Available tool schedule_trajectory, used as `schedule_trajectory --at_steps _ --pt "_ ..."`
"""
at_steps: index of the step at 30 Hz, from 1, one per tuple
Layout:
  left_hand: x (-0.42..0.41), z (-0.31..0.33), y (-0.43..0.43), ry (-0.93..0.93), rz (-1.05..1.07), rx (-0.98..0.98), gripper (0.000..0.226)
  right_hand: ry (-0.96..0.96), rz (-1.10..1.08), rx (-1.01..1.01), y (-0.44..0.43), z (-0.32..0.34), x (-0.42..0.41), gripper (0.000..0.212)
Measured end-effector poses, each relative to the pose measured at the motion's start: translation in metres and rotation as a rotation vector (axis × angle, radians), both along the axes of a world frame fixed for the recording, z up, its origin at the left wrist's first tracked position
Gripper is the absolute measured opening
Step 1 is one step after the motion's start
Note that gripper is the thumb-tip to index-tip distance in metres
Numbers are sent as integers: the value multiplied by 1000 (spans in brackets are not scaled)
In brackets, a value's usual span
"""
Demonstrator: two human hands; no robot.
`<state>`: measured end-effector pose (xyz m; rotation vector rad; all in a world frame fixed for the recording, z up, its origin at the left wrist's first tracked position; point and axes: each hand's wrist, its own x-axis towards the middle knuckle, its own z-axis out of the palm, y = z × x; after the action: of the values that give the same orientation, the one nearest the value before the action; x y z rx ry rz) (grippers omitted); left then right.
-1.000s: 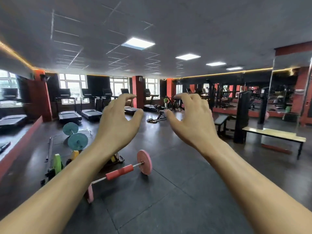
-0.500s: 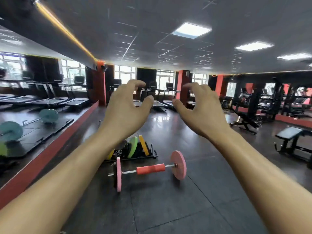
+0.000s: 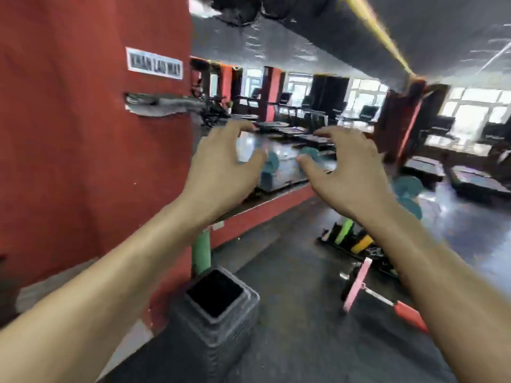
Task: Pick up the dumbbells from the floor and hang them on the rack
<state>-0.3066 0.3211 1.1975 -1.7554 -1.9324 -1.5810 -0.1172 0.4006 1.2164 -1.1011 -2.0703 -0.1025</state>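
1. Holding both hands up at chest height: left hand (image 3: pixel 221 172) and right hand (image 3: pixel 351 175) both spread, fingers curled claw-like, nothing in either.
2. We see the dumbbell (image 3: pixel 387 297) on the dark floor (image 3: pixel 290 313) at approx 5 o'clock from the right hand, well below it. Only one pink end plate, a bit of steel bar and part of the red grip show; the rest is hidden behind the right forearm.
3. Long axis, as far as we can tell: runs from plate at 10 o'clock down to grip at 4 o'clock in frame.
4. Right hand is the nearer one; left hand sits over toward the red pillar (image 3: pixel 83 134) and the grey bin (image 3: pixel 218 322), well apart from the bar.
5. Rack w/ coloured plates (image 3: pixel 348 236) lies just beyond the dumbbell at 12 o'clock from it.
6. Our judgement: pickup not yet begun; next move needs hands dropped down-right.
7. Frame blurred; fine detail unsure.
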Motion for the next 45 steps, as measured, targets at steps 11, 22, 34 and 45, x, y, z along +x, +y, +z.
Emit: schedule_trajectory --at_steps 11,22,34,45 --pt "-22 -159 -203 -177 682 -235 41 -138 704 -237 -118 -164 -131 54" --pt "-4 -412 -429 -594 1094 -472 38 -502 1069 -578 -328 -433 -178 51" --pt "111 -851 -597 -1038 1187 -813 40 -878 1143 -764 -504 -870 -96 51" --pt "131 -1114 -671 -1162 1275 -1006 47 -997 1157 -776 -579 -1118 -117 54"
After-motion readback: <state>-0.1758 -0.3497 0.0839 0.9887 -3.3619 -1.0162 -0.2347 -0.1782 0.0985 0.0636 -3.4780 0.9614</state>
